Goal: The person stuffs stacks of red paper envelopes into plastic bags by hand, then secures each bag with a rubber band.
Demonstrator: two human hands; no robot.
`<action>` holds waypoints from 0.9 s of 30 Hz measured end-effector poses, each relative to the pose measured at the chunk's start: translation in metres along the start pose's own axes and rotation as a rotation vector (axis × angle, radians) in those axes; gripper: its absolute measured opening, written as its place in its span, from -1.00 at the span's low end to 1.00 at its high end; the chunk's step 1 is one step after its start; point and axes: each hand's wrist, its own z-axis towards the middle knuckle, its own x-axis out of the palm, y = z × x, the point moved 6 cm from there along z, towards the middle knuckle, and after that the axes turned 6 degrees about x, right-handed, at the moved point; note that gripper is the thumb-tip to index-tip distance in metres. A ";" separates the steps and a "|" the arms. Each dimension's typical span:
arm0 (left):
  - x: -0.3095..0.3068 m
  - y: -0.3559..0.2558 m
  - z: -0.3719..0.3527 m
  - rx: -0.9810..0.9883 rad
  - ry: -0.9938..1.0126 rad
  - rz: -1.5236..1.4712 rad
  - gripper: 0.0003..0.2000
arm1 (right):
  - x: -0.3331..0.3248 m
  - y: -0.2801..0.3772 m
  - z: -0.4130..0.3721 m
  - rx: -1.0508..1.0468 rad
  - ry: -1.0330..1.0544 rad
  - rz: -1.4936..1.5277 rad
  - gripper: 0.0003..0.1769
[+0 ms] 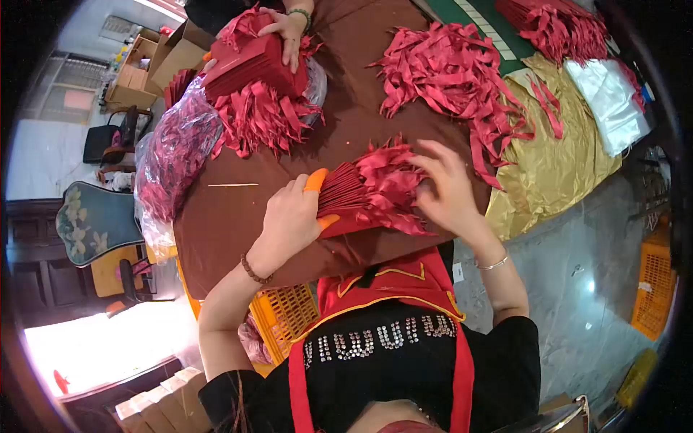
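My left hand [287, 216], with orange finger covers on thumb and a finger, is closed around one end of a stack of flat red pieces [341, 189]. Loose red ribbon ends [390, 177] fan out from the stack's other end. Beside these ribbons my right hand [449, 189] has its fingers spread and curved; whether the fingertips touch the ribbon cannot be made out. The stack lies low over the brown-covered table [289, 169], near its front edge.
Across the table, another person's hand [289, 30] rests on a larger red stack [256, 68]. Plastic-wrapped red material [177, 148] sits at left. A heap of red ribbons [447, 68], a gold sheet [556, 166] and clear plastic bags [610, 105] lie at right.
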 end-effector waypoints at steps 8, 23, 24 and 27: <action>0.000 0.002 0.000 0.041 -0.037 0.016 -0.40 | 0.075 0.040 -0.007 -0.209 0.052 0.061 -0.18; 0.000 0.014 0.008 0.059 -0.019 -0.019 -0.42 | 0.041 0.036 -0.003 -0.236 0.106 -0.024 -0.68; -0.001 0.014 0.008 0.063 -0.018 -0.018 -0.42 | 0.050 0.031 -0.005 -0.244 0.140 -0.054 -0.72; -0.001 0.013 0.008 0.085 0.004 -0.057 -0.42 | 0.055 0.020 -0.002 -0.283 0.209 -0.098 -0.82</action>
